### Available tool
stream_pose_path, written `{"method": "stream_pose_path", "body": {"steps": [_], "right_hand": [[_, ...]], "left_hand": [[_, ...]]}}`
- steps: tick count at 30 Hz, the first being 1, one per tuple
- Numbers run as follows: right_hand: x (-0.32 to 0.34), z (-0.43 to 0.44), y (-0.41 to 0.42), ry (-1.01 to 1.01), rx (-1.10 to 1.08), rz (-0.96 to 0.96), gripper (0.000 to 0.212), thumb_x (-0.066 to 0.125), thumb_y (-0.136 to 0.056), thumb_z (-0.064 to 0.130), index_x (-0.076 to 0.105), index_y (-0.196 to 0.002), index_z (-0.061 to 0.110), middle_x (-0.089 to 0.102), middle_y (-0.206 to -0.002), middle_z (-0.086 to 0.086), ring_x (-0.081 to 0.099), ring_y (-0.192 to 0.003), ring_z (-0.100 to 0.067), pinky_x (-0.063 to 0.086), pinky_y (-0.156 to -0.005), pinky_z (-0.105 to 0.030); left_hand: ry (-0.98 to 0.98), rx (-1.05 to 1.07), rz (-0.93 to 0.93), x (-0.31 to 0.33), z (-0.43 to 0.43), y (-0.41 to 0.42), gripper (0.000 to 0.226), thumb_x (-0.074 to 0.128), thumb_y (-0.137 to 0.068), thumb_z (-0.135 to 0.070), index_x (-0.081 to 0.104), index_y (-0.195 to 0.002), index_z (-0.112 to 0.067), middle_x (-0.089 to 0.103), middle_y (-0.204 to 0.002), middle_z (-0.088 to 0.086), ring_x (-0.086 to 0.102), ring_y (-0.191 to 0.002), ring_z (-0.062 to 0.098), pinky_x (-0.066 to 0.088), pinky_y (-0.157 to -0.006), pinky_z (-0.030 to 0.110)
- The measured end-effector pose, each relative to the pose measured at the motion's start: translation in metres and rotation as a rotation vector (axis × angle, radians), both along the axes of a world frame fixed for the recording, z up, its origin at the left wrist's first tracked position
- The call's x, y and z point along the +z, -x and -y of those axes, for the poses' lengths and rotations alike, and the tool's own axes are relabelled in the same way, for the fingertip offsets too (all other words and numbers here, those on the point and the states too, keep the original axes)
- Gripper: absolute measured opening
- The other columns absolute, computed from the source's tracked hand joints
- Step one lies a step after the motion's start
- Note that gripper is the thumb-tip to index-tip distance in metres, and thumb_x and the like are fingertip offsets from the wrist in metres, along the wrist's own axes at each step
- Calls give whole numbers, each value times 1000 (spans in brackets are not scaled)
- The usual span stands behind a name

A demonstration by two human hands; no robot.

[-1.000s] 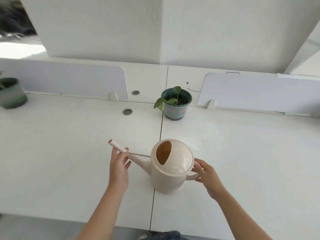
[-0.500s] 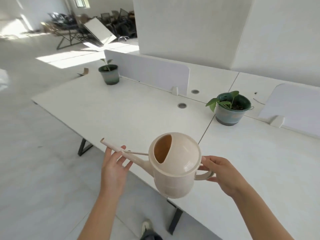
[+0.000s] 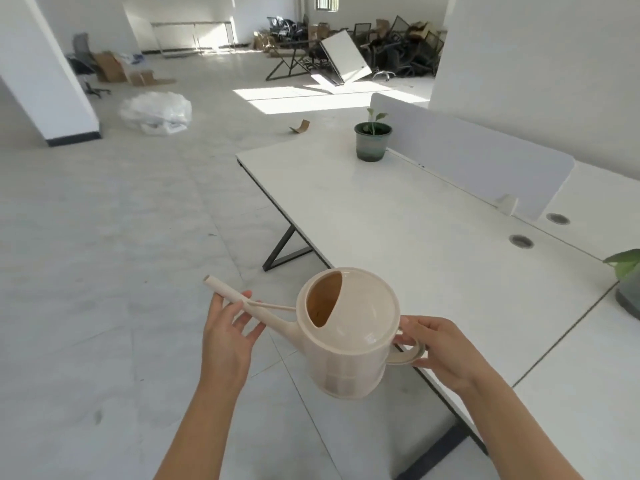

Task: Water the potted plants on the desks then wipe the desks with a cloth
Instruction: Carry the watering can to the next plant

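Note:
A cream watering can (image 3: 349, 337) hangs in the air over the floor, just off the white desk's (image 3: 398, 237) front edge. My right hand (image 3: 436, 351) grips its loop handle. My left hand (image 3: 228, 330) supports the long spout from below with straight fingers. A small plant in a dark green pot (image 3: 372, 142) stands at the desk's far end by the divider. A second potted plant (image 3: 628, 285) shows only partly at the right edge. No cloth is in view.
A white divider panel (image 3: 467, 150) runs along the desk's back, with two cable grommets (image 3: 521, 241) near it. Black desk legs (image 3: 284, 249) stand below. On the floor lie a plastic bag heap (image 3: 156, 110), cardboard boxes and stacked chairs far off.
The can was lifted off the desk and now hangs beyond its edge. My view has swung left, so the far potted plant came into view and the near one slid to the right edge.

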State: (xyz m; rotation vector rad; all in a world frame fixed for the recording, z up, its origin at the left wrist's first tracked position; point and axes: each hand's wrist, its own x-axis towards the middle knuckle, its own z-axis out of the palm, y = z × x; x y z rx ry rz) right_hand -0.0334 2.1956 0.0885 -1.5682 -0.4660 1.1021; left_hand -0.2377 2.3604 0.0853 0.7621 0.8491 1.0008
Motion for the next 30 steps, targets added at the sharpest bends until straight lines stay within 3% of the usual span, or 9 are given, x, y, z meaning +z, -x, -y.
{"method": "stream_pose_path", "body": {"steps": [4, 9, 14, 17, 23, 30], "right_hand": [[-5, -58, 31, -31, -11, -22, 17, 59, -82, 19, 62, -77, 3, 64, -52, 9, 61, -52, -3, 45, -73, -36], [-8, -123, 60, -14, -34, -81, 33, 52, -84, 21, 64, -53, 18, 58, -50, 7, 56, -52, -7, 39, -73, -35], [-8, -171, 73, -12, -86, -122, 18, 48, -83, 22, 62, -72, 16, 58, -53, 4, 56, -55, -10, 37, -73, -35], [-6, -200, 72, 8, -115, -115, 13, 53, -79, 25, 58, -70, 16, 55, -56, 0, 56, -53, -11, 39, -70, -34], [-10, -263, 51, -6, -107, -90, 30, 44, -86, 20, 52, -57, 18, 51, -47, 6, 49, -45, -9, 38, -58, -28], [-12, -358, 5, -23, -48, -24, 40, 44, -90, 32, 61, -57, 19, 57, -52, 3, 52, -51, -9, 39, -67, -34]], "left_hand": [[-11, 8, 17, 4, -53, 37, 51, 40, -94, -7, 32, -141, -26, 59, -104, 4, 57, -97, 22, 44, -92, 47], [-20, -8, 31, 10, -116, 68, 53, 40, -95, -8, 29, -142, -28, 59, -106, 3, 53, -109, 26, 41, -97, 48], [-2, -24, 43, 11, -166, 79, 53, 41, -95, -8, 28, -141, -30, 58, -106, 2, 52, -110, 25, 41, -97, 47], [13, -21, 47, 9, -193, 79, 53, 40, -94, -8, 29, -141, -31, 58, -107, 3, 52, -108, 25, 41, -99, 48], [30, -14, 38, 0, -252, 57, 52, 42, -94, -8, 31, -140, -29, 57, -108, 4, 52, -109, 26, 40, -100, 50], [43, 43, 27, -1, -335, 13, 42, 45, -93, -8, 37, -127, -32, 58, -109, 5, 51, -116, 28, 40, -102, 52]]}}
